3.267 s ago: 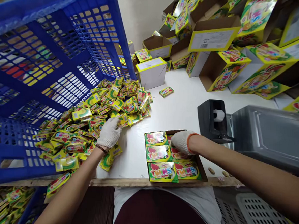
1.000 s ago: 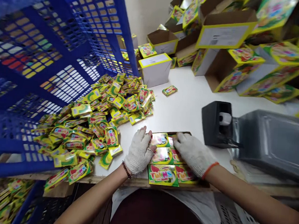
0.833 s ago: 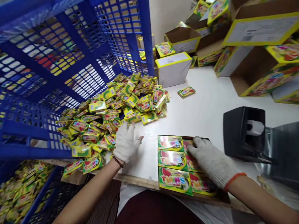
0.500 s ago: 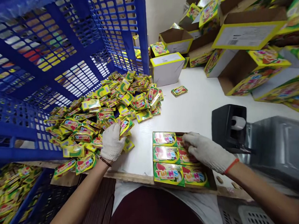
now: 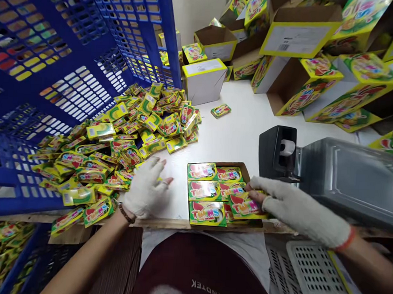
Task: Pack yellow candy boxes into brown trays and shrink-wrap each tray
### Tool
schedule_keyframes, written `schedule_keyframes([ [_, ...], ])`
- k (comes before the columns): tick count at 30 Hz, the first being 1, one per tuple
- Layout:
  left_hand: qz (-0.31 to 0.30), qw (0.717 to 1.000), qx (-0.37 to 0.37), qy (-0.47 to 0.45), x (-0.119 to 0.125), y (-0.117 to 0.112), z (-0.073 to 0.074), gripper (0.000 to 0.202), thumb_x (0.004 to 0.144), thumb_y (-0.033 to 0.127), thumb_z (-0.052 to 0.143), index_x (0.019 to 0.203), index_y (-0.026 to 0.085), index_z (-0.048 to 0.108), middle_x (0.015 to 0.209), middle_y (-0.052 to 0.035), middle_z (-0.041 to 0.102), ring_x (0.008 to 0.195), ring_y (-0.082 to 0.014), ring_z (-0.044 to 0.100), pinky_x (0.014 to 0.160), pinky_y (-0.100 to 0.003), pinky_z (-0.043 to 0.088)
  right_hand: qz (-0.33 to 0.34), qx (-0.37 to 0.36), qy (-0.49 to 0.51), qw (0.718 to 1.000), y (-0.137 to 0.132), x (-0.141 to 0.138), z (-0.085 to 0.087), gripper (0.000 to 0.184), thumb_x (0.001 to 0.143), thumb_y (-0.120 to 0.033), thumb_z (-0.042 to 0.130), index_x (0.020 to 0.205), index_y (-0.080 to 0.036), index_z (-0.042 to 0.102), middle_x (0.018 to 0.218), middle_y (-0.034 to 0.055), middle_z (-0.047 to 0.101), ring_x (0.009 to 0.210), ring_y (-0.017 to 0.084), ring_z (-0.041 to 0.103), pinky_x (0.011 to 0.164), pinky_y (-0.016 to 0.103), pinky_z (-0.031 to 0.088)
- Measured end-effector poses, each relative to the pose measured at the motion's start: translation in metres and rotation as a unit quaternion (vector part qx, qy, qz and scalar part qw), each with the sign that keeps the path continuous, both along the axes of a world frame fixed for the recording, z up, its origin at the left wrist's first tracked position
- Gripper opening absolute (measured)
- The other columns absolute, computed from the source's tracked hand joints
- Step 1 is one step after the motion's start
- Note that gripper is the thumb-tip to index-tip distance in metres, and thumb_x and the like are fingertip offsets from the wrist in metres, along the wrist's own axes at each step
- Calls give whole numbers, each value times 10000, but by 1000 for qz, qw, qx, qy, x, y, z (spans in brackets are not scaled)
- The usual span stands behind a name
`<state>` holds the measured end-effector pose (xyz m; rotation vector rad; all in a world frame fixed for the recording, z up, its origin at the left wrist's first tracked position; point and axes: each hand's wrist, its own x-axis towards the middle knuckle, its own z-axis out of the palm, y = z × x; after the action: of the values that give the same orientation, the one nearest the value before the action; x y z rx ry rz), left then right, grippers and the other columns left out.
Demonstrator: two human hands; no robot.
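My left hand [image 5: 144,189], in a white knit glove with bare fingertips, is at the right edge of a heap of small candy boxes [image 5: 117,135]. Its fingers are spread and no box shows in them. In my gloved right hand [image 5: 288,202], a small yellow-green TWINS candy box [image 5: 244,205] is pinched between thumb and fingers. It sits tilted over the right side of a shallow open carton [image 5: 246,171] at the table's front edge. Rows of matching candy boxes [image 5: 202,190] lie face up in that carton, some partly covered by the held one.
A blue plastic crate [image 5: 87,85] on its side stands behind the heap. Right of the carton is a black tape dispenser [image 5: 276,152] beside a grey transparent bin [image 5: 357,174]. Open empty display cartons [image 5: 299,38] are stacked at the back. One loose candy box [image 5: 220,110] lies mid-table.
My left hand has let go of a candy box and opened. My right hand has shifted toward the carton's front right and now holds a box there. The camera view has moved rightward.
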<state>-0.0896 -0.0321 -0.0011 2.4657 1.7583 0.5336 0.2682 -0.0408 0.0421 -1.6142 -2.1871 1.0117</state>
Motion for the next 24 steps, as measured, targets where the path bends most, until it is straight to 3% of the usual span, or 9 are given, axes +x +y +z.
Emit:
schedule_keyframes([
  [3, 72, 993, -73, 63, -43, -1, 2, 239, 896, 297, 564, 1071, 173, 670, 1134, -130, 650, 1088, -303, 632, 959, -443, 543, -2, 88, -23, 996, -21, -2, -36, 277, 951, -340, 443, 909, -209, 684, 834, 63, 729, 728, 205, 658, 651, 311, 496],
  [5, 98, 985, -108, 91, -54, -6, 6, 193, 904, 286, 550, 998, 177, 678, 1059, -117, 659, 1022, -287, 642, 908, -414, 545, 13, 179, -45, 983, -27, -7, -57, 314, 977, -328, 415, 817, -200, 653, 795, 83, 697, 713, 213, 627, 639, 322, 462],
  [7, 105, 979, -139, 106, -52, -13, 6, 178, 915, 289, 556, 993, 183, 676, 1045, -106, 666, 1001, -270, 643, 887, -387, 535, 49, 260, -76, 961, -28, -11, -73, 355, 994, -318, 401, 736, -199, 613, 728, 81, 643, 674, 213, 576, 626, 332, 416],
  [10, 67, 973, -168, 144, -36, -20, -5, 193, 872, 285, 637, 1039, 193, 668, 1124, -112, 655, 1052, -278, 625, 916, -396, 509, 86, 334, -155, 926, -28, -15, -86, 315, 994, -299, 434, 799, -179, 650, 794, 107, 656, 751, 245, 577, 697, 373, 393],
  [13, 34, 962, -173, 210, -19, -20, -22, 306, 832, 226, 663, 1136, 196, 647, 1199, -130, 628, 1104, -310, 603, 930, -432, 495, 96, 324, -233, 912, -31, -20, -84, 243, 978, -272, 481, 940, -154, 690, 943, 146, 685, 919, 293, 595, 818, 425, 389],
  [16, 50, 958, -166, 229, -13, -13, -28, 200, 888, 169, 554, 1056, 179, 662, 1127, -134, 657, 1062, -298, 619, 896, -411, 502, 107, 247, -266, 926, -33, -24, -76, 225, 956, -259, 512, 1041, -151, 690, 1059, 160, 683, 1035, 323, 585, 899, 480, 389],
  [19, 91, 979, -110, 145, -20, -3, -15, 154, 920, 197, 502, 904, 181, 654, 1009, -127, 683, 973, -277, 633, 873, -395, 505, 106, 175, -243, 948, -27, -22, -66, 225, 909, -276, 563, 1053, -157, 687, 1111, 168, 675, 1044, 336, 586, 899, 502, 419],
  [21, 121, 991, -52, 15, -23, 0, 3, 177, 936, 268, 503, 909, 181, 654, 968, -111, 691, 949, -257, 633, 879, -385, 505, 86, 154, -177, 968, -21, -21, -58, 203, 894, -276, 556, 1009, -164, 680, 1078, 159, 678, 1002, 315, 598, 870, 473, 458],
  [24, 138, 954, -59, -261, -6, -2, 26, 290, 941, 406, 534, 1031, 167, 671, 997, -79, 711, 923, -212, 648, 853, -347, 528, -13, 163, -17, 986, -12, -29, -41, 207, 934, -301, 492, 1014, -194, 650, 1040, 132, 685, 991, 277, 629, 880, 431, 505],
])
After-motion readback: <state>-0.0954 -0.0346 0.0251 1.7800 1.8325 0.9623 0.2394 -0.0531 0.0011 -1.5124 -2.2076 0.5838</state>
